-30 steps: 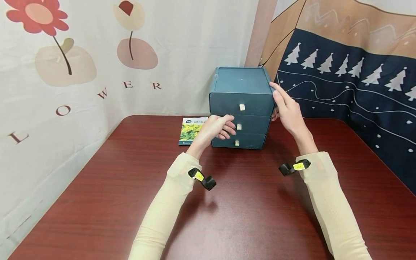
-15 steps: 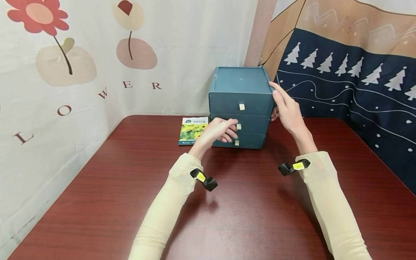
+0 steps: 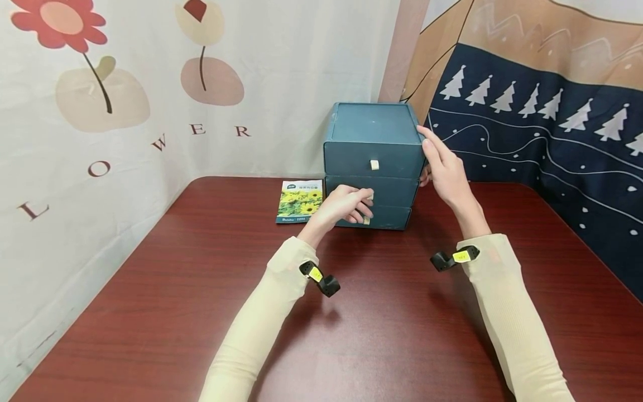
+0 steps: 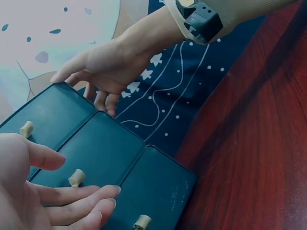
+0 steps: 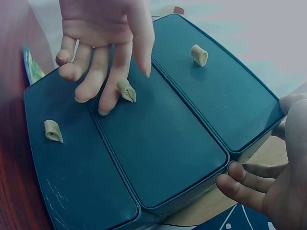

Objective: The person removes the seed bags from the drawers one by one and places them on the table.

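A dark teal desktop drawer cabinet (image 3: 374, 123) with three stacked drawers stands at the table's back, each front bearing a small cream pull knob. My left hand (image 3: 346, 205) is before the lower two drawers, its fingers loosely spread. In the left wrist view, the thumb and fingers lie around the middle knob (image 4: 76, 178) without visibly pinching it. The right wrist view shows the top knob (image 5: 199, 56) and bottom knob (image 5: 53, 131) untouched. My right hand (image 3: 444, 170) rests against the cabinet's right side and upper front corner. All drawers look closed.
A booklet (image 3: 300, 201) with yellow flowers on its cover lies left of the cabinet on the reddish-brown table (image 3: 382, 335). Behind hang a pale flower-printed curtain (image 3: 281, 84) and a dark blue cloth (image 3: 542, 134) with white trees.
My left hand has moved a little right and down, from beside the middle knob to around it. The right hand and the cabinet have stayed where they were.
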`<act>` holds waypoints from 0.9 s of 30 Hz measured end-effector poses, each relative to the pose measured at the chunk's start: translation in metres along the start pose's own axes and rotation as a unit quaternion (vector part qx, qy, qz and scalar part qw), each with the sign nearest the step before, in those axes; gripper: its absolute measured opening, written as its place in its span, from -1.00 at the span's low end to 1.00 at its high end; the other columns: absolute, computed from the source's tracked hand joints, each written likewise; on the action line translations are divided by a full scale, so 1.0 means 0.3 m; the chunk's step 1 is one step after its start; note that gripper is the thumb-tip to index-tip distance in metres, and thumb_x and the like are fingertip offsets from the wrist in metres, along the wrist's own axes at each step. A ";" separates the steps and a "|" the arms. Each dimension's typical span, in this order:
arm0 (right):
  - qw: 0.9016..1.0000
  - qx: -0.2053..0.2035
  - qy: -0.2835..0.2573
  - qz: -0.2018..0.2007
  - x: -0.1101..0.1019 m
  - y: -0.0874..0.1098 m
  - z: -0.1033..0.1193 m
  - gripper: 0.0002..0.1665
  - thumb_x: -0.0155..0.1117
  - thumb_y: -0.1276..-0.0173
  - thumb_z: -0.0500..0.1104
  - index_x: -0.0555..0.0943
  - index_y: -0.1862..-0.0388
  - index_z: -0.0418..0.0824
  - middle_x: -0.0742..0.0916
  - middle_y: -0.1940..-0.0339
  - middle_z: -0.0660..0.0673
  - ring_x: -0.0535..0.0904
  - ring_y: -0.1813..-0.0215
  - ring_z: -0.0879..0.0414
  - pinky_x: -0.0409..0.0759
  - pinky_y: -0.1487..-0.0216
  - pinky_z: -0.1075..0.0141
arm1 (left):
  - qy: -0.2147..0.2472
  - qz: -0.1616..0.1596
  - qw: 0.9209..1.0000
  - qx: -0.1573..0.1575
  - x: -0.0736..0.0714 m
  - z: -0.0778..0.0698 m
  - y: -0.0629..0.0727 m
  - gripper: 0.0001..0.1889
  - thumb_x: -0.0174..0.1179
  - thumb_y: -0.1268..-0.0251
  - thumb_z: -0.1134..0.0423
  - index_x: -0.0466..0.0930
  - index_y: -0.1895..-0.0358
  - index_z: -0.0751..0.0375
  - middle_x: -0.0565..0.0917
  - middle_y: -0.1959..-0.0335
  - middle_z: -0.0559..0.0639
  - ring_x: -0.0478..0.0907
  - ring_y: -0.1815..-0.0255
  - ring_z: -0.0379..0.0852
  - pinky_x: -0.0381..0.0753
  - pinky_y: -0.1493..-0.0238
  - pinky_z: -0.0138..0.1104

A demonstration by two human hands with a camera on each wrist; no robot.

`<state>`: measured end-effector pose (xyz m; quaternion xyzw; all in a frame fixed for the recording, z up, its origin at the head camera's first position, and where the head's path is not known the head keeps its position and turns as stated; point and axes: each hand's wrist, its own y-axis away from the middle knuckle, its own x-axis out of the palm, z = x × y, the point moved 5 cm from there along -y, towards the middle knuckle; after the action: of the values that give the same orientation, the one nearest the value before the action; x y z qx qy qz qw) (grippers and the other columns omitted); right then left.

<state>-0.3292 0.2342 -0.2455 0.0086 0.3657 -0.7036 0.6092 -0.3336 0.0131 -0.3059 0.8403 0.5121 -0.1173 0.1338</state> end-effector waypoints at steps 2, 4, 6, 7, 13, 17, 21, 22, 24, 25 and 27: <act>1.000 0.000 0.000 -0.001 -0.001 -0.001 -0.003 -0.43 -0.18 -0.67 0.16 0.31 -0.57 0.13 0.64 0.36 -0.28 0.59 0.50 -0.18 0.63 0.45 0.35 | -0.004 0.005 1.000 0.005 0.009 0.001 0.000 -0.56 0.04 -0.57 0.02 0.66 -0.08 0.37 0.78 0.23 0.18 0.72 0.30 0.07 0.68 0.07 -0.12; 1.000 0.002 0.001 -0.001 0.000 -0.003 -0.006 -0.43 -0.19 -0.67 0.16 0.31 -0.57 0.13 0.64 0.36 -0.27 0.59 0.49 -0.19 0.63 0.44 0.35 | -0.009 0.007 1.000 0.012 0.016 0.002 -0.001 -0.56 0.02 -0.59 0.03 0.66 -0.08 0.38 0.78 0.24 0.17 0.72 0.28 0.09 0.69 0.08 -0.13; 1.000 0.003 0.002 -0.001 0.000 -0.005 -0.009 -0.43 -0.18 -0.67 0.17 0.31 -0.57 0.14 0.64 0.36 -0.27 0.59 0.49 -0.19 0.63 0.44 0.34 | -0.011 0.004 1.000 0.020 0.021 0.004 -0.002 -0.56 0.01 -0.60 0.04 0.66 -0.06 0.40 0.77 0.25 0.18 0.72 0.27 0.10 0.69 0.09 -0.14; 1.000 0.004 0.002 -0.002 0.001 -0.006 -0.011 -0.43 -0.18 -0.67 0.17 0.31 -0.57 0.15 0.64 0.36 -0.27 0.59 0.49 -0.18 0.64 0.43 0.34 | -0.010 0.001 1.000 0.024 0.023 0.004 -0.003 -0.56 0.00 -0.61 0.05 0.67 -0.05 0.40 0.77 0.25 0.18 0.72 0.27 0.11 0.69 0.09 -0.13; 1.000 0.005 0.001 -0.002 0.003 -0.009 -0.014 -0.42 -0.18 -0.66 0.19 0.31 -0.57 0.16 0.63 0.36 -0.28 0.56 0.56 0.08 0.61 0.45 0.40 | 0.009 -0.020 0.999 0.038 0.028 0.013 -0.008 -0.55 -0.02 -0.62 0.07 0.68 0.01 0.44 0.76 0.25 0.24 0.72 0.27 0.15 0.68 0.05 -0.07; 1.000 0.004 0.002 0.000 0.003 -0.006 -0.010 -0.42 -0.18 -0.66 0.18 0.31 -0.57 0.15 0.63 0.38 -0.30 0.56 0.56 0.07 0.61 0.44 0.39 | 0.017 -0.029 0.998 0.051 0.034 0.017 -0.012 -0.58 -0.01 -0.62 0.10 0.68 0.04 0.45 0.76 0.25 0.27 0.71 0.31 0.14 0.69 0.07 -0.07; 1.000 0.001 0.004 -0.001 0.001 -0.003 -0.004 -0.42 -0.18 -0.67 0.18 0.31 -0.57 0.14 0.63 0.40 -0.31 0.57 0.53 -0.05 0.62 0.43 0.34 | 0.018 -0.045 0.997 0.066 0.038 0.019 -0.015 -0.61 0.01 -0.62 0.15 0.70 0.08 0.44 0.76 0.33 0.21 0.69 0.40 0.04 0.69 0.08 -0.05; 1.000 0.001 0.004 -0.001 0.001 -0.003 -0.003 -0.42 -0.18 -0.67 0.17 0.31 -0.57 0.14 0.63 0.41 -0.31 0.57 0.53 -0.06 0.62 0.43 0.34 | 0.020 -0.049 0.996 0.070 0.039 0.020 -0.015 -0.62 0.02 -0.62 0.16 0.69 0.08 0.44 0.76 0.35 0.19 0.69 0.41 0.03 0.68 0.07 -0.02; 1.000 0.001 0.003 -0.001 0.001 -0.003 -0.003 -0.42 -0.18 -0.67 0.17 0.31 -0.57 0.14 0.63 0.40 -0.31 0.57 0.53 -0.08 0.62 0.43 0.33 | 0.024 -0.056 0.995 0.075 0.042 0.022 -0.017 -0.63 0.02 -0.62 0.17 0.69 0.10 0.45 0.75 0.40 0.15 0.68 0.42 0.01 0.68 0.06 0.00; 1.000 0.001 0.002 -0.001 0.001 -0.003 -0.005 -0.42 -0.18 -0.67 0.17 0.31 -0.57 0.14 0.63 0.40 -0.31 0.57 0.52 -0.10 0.62 0.43 0.33 | 0.027 -0.059 0.995 0.077 0.043 0.024 -0.018 -0.63 0.02 -0.61 0.18 0.69 0.11 0.45 0.74 0.41 0.14 0.68 0.43 0.01 0.67 0.06 0.01; 1.000 0.002 0.000 -0.001 0.002 -0.005 -0.007 -0.42 -0.18 -0.67 0.17 0.31 -0.57 0.13 0.62 0.39 -0.31 0.57 0.50 -0.13 0.63 0.43 0.33 | 0.029 -0.065 0.994 0.080 0.045 0.025 -0.019 -0.64 0.03 -0.61 0.19 0.69 0.12 0.46 0.73 0.44 0.12 0.68 0.43 0.01 0.69 0.09 -0.04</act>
<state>-0.3315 0.2348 -0.2467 0.0101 0.3644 -0.7048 0.6086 -0.3330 0.0243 -0.3181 0.8160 0.5587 -0.1416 0.0435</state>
